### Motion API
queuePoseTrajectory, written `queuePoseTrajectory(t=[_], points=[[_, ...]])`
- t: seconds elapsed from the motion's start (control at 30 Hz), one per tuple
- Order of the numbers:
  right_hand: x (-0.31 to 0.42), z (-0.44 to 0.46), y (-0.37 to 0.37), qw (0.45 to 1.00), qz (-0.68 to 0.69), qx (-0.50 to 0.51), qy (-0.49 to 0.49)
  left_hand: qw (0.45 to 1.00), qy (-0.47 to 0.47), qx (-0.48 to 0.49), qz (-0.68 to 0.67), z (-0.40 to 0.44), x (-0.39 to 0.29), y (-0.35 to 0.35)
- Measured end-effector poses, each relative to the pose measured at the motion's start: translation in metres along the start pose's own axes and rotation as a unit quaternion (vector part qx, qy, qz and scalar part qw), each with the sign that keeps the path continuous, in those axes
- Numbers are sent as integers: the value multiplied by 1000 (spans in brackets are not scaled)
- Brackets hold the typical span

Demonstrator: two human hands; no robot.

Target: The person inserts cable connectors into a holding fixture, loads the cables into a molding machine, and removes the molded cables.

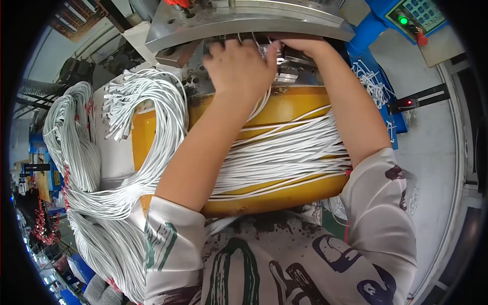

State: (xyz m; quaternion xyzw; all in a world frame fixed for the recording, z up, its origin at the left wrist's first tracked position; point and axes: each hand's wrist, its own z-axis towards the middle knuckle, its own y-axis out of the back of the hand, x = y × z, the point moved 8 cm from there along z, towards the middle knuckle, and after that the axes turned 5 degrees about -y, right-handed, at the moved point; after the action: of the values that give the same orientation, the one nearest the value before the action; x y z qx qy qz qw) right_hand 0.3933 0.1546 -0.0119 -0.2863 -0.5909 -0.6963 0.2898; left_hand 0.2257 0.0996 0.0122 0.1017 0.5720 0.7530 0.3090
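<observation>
My left hand (238,68) is over the metal mold (195,76) under the press's upper plate (244,23). Its fingers are spread and bent, slightly blurred, with the thumb out to the right. Thin white cables (260,108) run up behind this hand and show again above its fingertips. My right hand (301,43) reaches in beneath the plate's edge from the right, beside a shiny metal block (286,75); its fingers are hidden. Below both hands, a bundle of white cables (284,155) lies across a yellow board (300,101).
Looped white cable bundles (162,101) hang over the left side, with more coils (76,137) beyond. At right stand a blue control box (414,20) with a lit green button, a sensor bracket (419,99) and a blue tray (399,119) of small white pieces (371,81).
</observation>
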Motion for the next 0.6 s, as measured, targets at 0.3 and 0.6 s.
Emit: queuePoseTrajectory(t=[0.3, 0.6], points=[[-5, -12, -2, 998, 39, -50, 17, 979, 99, 175, -41, 16, 33, -15], [22, -77, -8, 982, -145, -86, -85, 962, -129, -71, -228, -103, -22, 51]])
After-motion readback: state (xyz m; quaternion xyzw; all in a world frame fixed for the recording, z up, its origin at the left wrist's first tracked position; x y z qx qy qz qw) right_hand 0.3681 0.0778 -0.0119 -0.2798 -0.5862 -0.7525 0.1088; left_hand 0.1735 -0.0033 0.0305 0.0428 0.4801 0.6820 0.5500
